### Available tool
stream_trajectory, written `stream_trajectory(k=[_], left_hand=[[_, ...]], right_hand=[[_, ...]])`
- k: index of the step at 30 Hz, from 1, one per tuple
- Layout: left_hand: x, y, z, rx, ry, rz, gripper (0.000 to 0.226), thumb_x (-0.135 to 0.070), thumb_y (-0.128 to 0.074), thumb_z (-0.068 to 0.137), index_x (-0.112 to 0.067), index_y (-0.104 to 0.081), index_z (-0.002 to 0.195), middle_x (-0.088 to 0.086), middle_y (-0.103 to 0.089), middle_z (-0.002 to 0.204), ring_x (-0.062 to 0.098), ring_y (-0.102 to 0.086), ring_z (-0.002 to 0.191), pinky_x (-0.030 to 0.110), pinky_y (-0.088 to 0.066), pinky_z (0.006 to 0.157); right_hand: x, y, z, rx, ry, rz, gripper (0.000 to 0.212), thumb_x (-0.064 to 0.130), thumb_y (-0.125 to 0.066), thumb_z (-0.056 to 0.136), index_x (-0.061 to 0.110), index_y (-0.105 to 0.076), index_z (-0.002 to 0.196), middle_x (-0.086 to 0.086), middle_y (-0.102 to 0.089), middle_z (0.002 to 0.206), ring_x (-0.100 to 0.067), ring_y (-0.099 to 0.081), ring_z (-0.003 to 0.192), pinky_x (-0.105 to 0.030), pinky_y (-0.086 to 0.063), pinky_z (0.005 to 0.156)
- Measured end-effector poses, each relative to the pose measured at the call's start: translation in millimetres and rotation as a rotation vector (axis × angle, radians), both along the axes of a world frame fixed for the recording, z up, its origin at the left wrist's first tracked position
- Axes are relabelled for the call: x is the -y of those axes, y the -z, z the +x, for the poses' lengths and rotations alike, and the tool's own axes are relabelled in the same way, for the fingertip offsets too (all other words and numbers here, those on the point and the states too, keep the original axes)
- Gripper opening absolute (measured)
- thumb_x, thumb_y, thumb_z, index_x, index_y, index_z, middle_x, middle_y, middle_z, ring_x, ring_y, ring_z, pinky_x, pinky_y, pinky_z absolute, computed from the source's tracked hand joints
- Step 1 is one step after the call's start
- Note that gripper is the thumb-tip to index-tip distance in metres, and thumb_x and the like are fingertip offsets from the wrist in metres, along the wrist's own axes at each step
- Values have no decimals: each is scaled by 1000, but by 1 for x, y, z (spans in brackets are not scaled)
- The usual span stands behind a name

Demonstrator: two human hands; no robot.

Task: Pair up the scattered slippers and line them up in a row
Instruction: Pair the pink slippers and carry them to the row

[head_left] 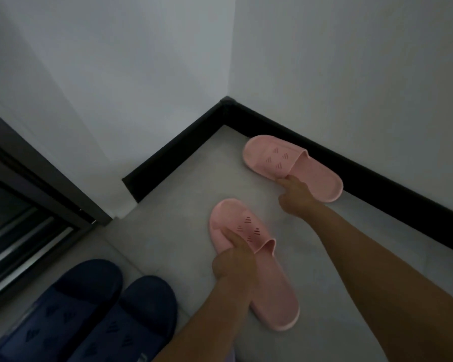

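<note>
Two pink slippers lie apart on the pale floor. The near pink slipper (272, 291) lies in the middle, toe pointing up-left. My left hand (233, 259) grips its strap, thumb on top. The far pink slipper (317, 173) lies against the black skirting on the right wall. My right hand (294, 195) holds the edge of its strap, fingers tucked under. Two dark blue slippers, one on the left (71, 304) and one on the right (139, 314), sit side by side at the lower left, toes pointing up-right.
Black skirting (183, 142) runs along both white walls and meets in a corner at the back. A dark door frame with metal tracks (29, 226) stands at the left. Bare floor lies between the two pink slippers and the corner.
</note>
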State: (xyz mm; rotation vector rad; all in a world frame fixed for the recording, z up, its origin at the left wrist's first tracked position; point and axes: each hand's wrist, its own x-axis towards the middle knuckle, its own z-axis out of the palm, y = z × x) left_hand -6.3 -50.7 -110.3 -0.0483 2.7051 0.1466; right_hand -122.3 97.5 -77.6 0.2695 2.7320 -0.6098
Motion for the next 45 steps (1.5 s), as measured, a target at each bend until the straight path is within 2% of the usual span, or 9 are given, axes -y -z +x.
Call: stream_trajectory(k=[7,12,15,17,20,24,33,39,45], left_hand=[[7,4,5,-97,84,-35,67,-14,-30,94,16,9,139,19,-65,110,31,-67,94,35,-46,74],[30,5,18,-129,-13,103,66,-28,-28,98,-9,12,148,20,-57,125,36,-58,107,41,-44,87],[18,6,38,-183,-9,196,71,-33,-33,98,-9,9,148,20,-58,125,38,-58,107,39,-44,85],[-9,1,55,-205,28,281,72,-31,-36,96,-7,7,149,22,-61,119,38,-59,103,39,-45,80],[-53,-14,82,-188,207,407,73,-31,-36,96,-11,11,149,20,-62,118,38,-60,100,38,-44,77],[-110,-43,122,-145,474,353,72,-34,-32,97,-15,16,148,16,-61,119,37,-60,102,38,-44,81],[-192,-96,201,-161,627,437,62,-36,-21,98,-23,15,147,11,-65,105,32,-61,90,36,-42,76],[-249,-119,253,-233,766,459,69,-32,-30,95,-19,16,145,10,-67,97,33,-63,85,37,-44,69],[-308,-140,300,-223,885,397,71,-34,-29,96,-15,18,145,14,-64,111,34,-60,95,39,-43,75]], right_hand=[[-17,-5,63,-38,32,-86,50,6,-47,88,17,-47,136,-9,-34,148,-30,-31,134,-31,-21,109],[-7,-8,137,-38,-49,-177,52,13,-53,88,18,-42,139,-7,-35,147,-26,-33,133,-29,-25,109],[-8,-12,173,-157,-40,-238,37,14,-57,85,11,-60,121,-12,-58,119,-26,-49,112,-33,-37,94],[-25,-16,198,-295,127,-278,21,14,-62,81,7,-66,100,-10,-63,99,-25,-55,94,-31,-40,80],[-69,-29,245,-373,428,-332,33,21,-66,81,19,-61,114,10,-61,100,-12,-59,89,-23,-41,73],[-116,-47,312,-393,551,-271,34,30,-62,78,44,-54,108,34,-53,78,16,-54,75,-11,-37,60],[-162,-75,418,-599,914,-332,37,28,-61,83,33,-55,119,23,-51,97,-7,-57,92,-31,-51,83],[-207,-99,478,-752,1016,-243,32,18,-62,81,34,-47,105,20,-50,90,-14,-59,87,-37,-51,73],[-257,-116,531,-826,1000,-121,20,11,-61,81,24,-56,96,15,-56,89,-12,-58,86,-32,-49,74]])
